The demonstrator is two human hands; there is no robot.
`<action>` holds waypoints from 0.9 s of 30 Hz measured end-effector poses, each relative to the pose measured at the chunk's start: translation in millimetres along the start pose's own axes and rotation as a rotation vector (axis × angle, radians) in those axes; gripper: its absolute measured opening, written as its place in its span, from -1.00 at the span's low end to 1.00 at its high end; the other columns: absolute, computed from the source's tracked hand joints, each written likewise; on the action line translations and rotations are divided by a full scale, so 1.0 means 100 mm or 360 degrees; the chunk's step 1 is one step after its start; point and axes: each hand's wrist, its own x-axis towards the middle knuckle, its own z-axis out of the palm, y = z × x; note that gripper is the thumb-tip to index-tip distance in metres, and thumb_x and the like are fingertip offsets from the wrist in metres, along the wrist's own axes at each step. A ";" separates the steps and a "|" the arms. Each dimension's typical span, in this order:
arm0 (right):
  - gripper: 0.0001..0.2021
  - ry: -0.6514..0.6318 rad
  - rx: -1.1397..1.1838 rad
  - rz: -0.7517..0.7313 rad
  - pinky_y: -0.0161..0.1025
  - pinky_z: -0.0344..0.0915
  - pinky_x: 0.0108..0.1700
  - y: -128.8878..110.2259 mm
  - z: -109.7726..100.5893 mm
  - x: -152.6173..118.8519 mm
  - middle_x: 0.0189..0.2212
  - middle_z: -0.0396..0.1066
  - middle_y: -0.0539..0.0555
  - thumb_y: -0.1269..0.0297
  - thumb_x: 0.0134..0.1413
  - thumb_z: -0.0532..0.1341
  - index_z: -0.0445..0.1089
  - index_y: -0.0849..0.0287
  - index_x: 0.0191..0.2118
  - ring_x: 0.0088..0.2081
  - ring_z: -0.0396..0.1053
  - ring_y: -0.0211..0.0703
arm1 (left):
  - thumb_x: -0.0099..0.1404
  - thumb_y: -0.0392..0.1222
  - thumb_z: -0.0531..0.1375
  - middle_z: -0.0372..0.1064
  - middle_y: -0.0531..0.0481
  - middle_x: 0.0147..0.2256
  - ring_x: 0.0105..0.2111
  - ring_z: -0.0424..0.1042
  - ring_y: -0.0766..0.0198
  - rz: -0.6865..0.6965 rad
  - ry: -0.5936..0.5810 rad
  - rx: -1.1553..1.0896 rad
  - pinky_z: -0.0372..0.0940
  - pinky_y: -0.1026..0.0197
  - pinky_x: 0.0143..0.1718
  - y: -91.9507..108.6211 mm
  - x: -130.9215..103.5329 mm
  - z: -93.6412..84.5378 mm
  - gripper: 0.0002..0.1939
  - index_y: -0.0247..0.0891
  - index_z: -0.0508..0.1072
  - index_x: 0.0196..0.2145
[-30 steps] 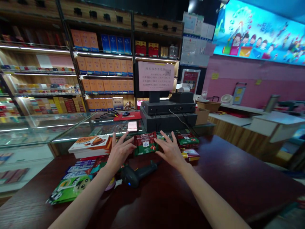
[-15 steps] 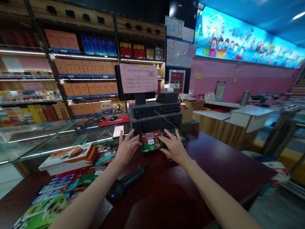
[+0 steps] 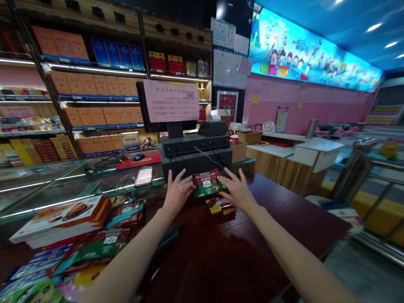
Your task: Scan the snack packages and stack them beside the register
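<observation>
A brown and green packet of almond dark chocolate (image 3: 206, 184) is held up, its printed front showing. On its left edge, thumb and fingers of my left hand (image 3: 178, 191) pinch it, other fingers raised. My right hand (image 3: 237, 191) grips its right edge the same way, other fingers spread. Part of another green packet (image 3: 222, 182) shows behind my right fingers. Just below lie shiny yellow and red snack packets (image 3: 218, 206). A dark handheld barcode scanner (image 3: 168, 237) rests on the dark red wooden table (image 3: 214, 261), partly hidden by my left forearm.
To the left are more chocolate packets (image 3: 104, 244), colourful snack bags (image 3: 41, 286) and a flat white and orange box (image 3: 63, 219). A checkout machine (image 3: 195, 147) with a paper sign stands ahead. Beyond the table's right side runs a metal railing (image 3: 385, 235).
The camera view has turned a little to the right. Both hands have moved the chocolate packet rightward relative to the checkout machine. The yellow and red packets below now show more fully.
</observation>
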 end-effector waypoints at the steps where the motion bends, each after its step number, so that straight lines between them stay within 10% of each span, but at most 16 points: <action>1: -0.51 -0.0005 0.0004 0.0009 0.43 -0.30 0.35 0.05 0.01 -0.01 0.17 0.40 0.17 0.31 0.21 0.21 0.27 0.10 0.26 0.38 0.02 0.12 | 0.27 -0.25 0.29 0.50 0.06 0.06 0.31 0.16 -0.07 0.0003 0.0005 -0.0009 -0.33 -0.52 0.32 0.02 0.03 0.04 -0.93 -0.07 0.55 -0.30; 12: -0.57 -0.0058 0.0147 0.0292 0.40 -0.18 0.33 0.38 0.25 -0.10 0.17 0.41 0.14 0.28 0.30 0.09 0.27 0.05 0.26 0.37 0.05 0.05 | 0.34 -0.24 0.22 0.58 0.10 -0.08 0.10 0.42 0.04 -0.0030 0.0080 -0.0071 -0.07 -0.37 0.31 0.24 0.26 0.60 -0.93 -0.09 0.49 -0.30; 27: -0.68 -0.0392 0.0099 0.0651 0.08 0.04 0.21 0.45 0.43 0.24 -0.05 0.56 0.11 0.29 0.31 0.07 0.48 -0.01 0.06 0.03 0.38 -0.04 | 0.37 -0.17 0.19 0.55 0.16 -0.06 0.10 0.36 0.16 0.0292 -0.0047 -0.0055 -0.21 -0.22 0.38 0.16 0.27 0.63 -0.88 0.01 0.54 -0.26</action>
